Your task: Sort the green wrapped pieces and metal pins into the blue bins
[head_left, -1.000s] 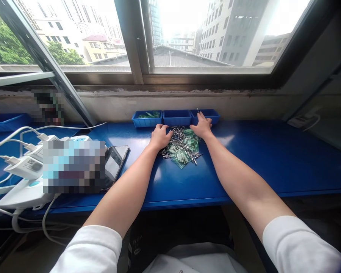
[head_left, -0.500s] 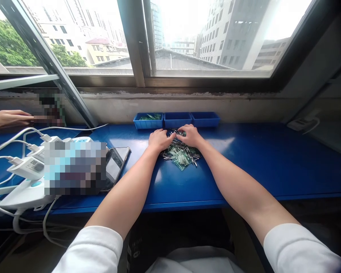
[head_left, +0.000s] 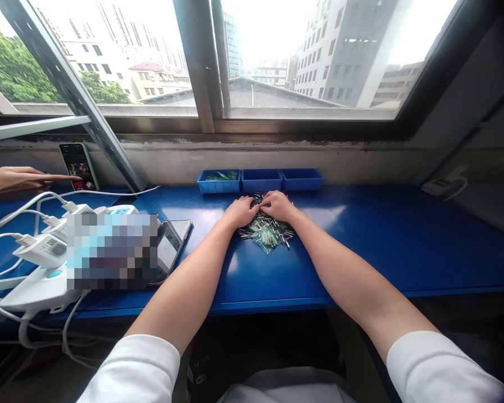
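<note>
A pile of thin metal pieces (head_left: 284,233) lies on the blue table, with clear greenish packets (head_left: 267,236) on its near side. My left hand (head_left: 241,212) rests on the pile's left side, fingers curled down into it. From the right, my right hand (head_left: 279,205) reaches over the pile's far part, its fingers bent and meeting the left thumb. The fingertips of both hands are hidden among the pieces, so what they hold cannot be made out.
Behind the pile stand a blue bin with green items (head_left: 219,182) and two more blue bins (head_left: 262,179). At left are a power strip (head_left: 33,288) with chargers, cables and a dark phone (head_left: 170,246). Another person's hand (head_left: 21,182) touches an upright phone (head_left: 79,167).
My right hand has come down and in toward my left hand, and the two now meet over the pile. The other person's finger now reaches the upright phone's screen.
</note>
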Available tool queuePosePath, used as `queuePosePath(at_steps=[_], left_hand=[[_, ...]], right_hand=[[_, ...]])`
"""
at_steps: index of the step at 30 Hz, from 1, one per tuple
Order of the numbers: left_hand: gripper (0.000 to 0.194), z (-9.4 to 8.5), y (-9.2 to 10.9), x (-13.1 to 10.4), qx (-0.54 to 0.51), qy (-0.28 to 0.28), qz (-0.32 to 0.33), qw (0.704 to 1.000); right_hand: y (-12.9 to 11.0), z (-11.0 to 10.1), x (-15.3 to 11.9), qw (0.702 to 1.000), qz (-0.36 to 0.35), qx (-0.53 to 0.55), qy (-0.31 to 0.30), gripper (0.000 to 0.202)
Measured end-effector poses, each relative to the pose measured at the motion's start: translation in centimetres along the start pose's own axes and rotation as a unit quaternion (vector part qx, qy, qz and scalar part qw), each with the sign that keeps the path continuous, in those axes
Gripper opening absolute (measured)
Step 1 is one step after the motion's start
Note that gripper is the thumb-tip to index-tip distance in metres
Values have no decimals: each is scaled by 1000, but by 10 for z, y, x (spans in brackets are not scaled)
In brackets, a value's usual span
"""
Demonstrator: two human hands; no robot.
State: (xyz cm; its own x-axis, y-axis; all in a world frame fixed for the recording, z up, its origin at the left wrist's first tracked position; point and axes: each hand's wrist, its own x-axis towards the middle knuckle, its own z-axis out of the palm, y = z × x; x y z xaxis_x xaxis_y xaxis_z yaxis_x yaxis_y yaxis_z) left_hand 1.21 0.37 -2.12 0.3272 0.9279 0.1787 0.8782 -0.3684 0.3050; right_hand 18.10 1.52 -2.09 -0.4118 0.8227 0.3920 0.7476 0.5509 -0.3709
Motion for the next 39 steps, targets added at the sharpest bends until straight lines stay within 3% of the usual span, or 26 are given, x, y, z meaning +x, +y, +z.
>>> queuePosePath(at_steps=[9,19,29,34,39], left_hand=[[38,0,-4,0,-19,45,25,999],[24,-8,5,-1,-60,167,85,980],[26,-8,5,0,-64,187,67,978],[21,-10,7,-1,-94,198,84,972],[19,-8,7,-1,-87,196,78,974]], right_hand=[[-5,-2,0,999,-22,-30,-7,16],[-10,-4,-1,999,22,18,35,19],[-7,-4,-3,989,-38,110,95,16],[-9,-5,-3,983,-13,142,115,18],[-14,-12,-3,953,30,278,114,19]])
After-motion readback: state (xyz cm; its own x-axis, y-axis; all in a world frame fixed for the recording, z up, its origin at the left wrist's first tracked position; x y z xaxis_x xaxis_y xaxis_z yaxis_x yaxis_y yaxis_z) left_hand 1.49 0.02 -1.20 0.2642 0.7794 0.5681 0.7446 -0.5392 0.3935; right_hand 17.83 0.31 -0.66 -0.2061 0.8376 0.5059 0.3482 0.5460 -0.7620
